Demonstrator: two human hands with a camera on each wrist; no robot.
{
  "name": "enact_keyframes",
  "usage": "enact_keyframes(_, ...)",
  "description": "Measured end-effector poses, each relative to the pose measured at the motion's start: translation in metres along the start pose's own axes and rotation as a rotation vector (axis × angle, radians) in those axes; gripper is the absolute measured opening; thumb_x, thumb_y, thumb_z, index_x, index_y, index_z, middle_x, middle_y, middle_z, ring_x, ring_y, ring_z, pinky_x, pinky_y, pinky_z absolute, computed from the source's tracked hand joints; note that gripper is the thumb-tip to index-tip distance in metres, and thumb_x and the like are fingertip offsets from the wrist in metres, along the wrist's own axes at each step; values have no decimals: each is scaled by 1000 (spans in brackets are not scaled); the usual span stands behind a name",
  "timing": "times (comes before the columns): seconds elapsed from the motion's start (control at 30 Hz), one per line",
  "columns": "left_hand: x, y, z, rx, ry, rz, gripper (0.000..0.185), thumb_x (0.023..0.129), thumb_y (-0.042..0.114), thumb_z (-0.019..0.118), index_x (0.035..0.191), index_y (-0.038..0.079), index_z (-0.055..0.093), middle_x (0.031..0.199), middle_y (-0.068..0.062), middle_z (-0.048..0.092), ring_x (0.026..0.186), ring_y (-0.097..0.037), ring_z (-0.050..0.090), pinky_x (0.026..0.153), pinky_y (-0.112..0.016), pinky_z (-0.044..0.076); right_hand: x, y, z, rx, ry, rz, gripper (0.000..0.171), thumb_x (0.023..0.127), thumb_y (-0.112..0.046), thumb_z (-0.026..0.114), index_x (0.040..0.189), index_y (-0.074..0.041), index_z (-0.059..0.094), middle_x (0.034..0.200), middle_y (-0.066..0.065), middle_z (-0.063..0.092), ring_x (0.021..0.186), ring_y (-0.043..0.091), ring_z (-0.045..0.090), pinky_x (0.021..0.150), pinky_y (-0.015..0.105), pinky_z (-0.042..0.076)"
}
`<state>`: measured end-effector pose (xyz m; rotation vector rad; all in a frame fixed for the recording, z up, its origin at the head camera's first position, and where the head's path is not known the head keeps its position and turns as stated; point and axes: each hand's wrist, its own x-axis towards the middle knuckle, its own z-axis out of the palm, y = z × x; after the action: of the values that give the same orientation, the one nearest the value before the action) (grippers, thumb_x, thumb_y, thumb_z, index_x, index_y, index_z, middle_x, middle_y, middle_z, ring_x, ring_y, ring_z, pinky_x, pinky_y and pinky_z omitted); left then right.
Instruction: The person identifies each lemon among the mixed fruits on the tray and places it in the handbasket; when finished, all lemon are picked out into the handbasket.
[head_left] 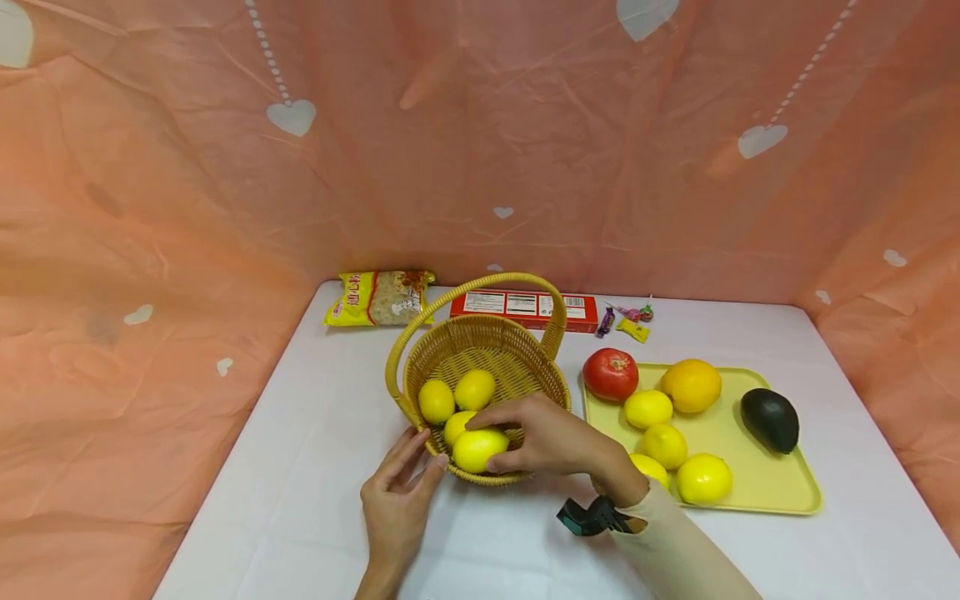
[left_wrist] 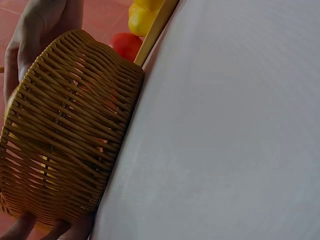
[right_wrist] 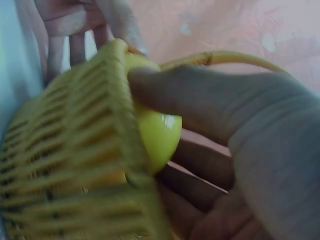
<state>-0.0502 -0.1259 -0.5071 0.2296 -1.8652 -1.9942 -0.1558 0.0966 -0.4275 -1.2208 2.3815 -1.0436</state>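
A smooth, glossy yellow lemon [head_left: 478, 448] is gripped by the right hand [head_left: 551, 437], whose fingers are curled round it at the near rim of a round woven wicker basket [head_left: 525, 373]. The lemon lies just inside that rim, touching another lemon; two more oval lemons [head_left: 437, 401] are seen deeper in the basket. The basket's arched, wrapped handle [head_left: 480, 287] stands upright over it. The left hand [head_left: 397, 500] is laid with straight, relaxed fingers against the basket's near left wall, nothing being held in it. In the left wrist view the open ribbed weave of the wall is seen resting on the smooth white surface [head_left: 315, 467].

To the right, a flat pale yellow plastic tray [head_left: 772, 492] with rounded corners carries a red tomato [head_left: 611, 374], a round orange [head_left: 691, 386], several lemons and a dark, matt avocado [head_left: 770, 420]. At the far edge a crinkled snack bag [head_left: 379, 297], a flat red box [head_left: 525, 308] and small wrapped sweets [head_left: 626, 321] are laid before a creased pink cloth backdrop.
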Motion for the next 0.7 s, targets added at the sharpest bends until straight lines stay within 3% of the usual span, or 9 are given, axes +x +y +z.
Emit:
enact_keyframes(0.23,0,0,0,-5,-7,9,41,90,-13,82,130,-9,76,151,-27,63,125,-5,72,98,-26,63,13,-5,10,-106,64,-13,48,92,-25,91,137,-14,77,136,1,78,127,19,72,111,40,62)
enact_keyframes(0.4,0,-1,1,-8,-6,3,41,90,-12,83,130,-8,76,151,-26,63,126,-9,72,97,-26,64,2,-1,2,31,109,8,52,91,-27,92,139,-13,77,137,1,78,126,24,73,111,42,62)
enact_keyframes(0.57,0,0,0,-9,-3,-3,41,90,-12,83,130,-9,75,151,-26,63,126,-8,72,97,-26,64,-30,13,-15,248,173,18,51,94,-21,90,142,-12,75,139,6,77,128,26,74,110,48,63)
enact_keyframes(0.7,0,1,-1,-11,-4,-5,41,90,-12,83,130,-10,75,151,-26,63,126,-7,72,97,-26,64,-66,29,-31,379,219,30,48,97,-10,84,144,-9,73,142,13,75,131,21,72,113,36,61)
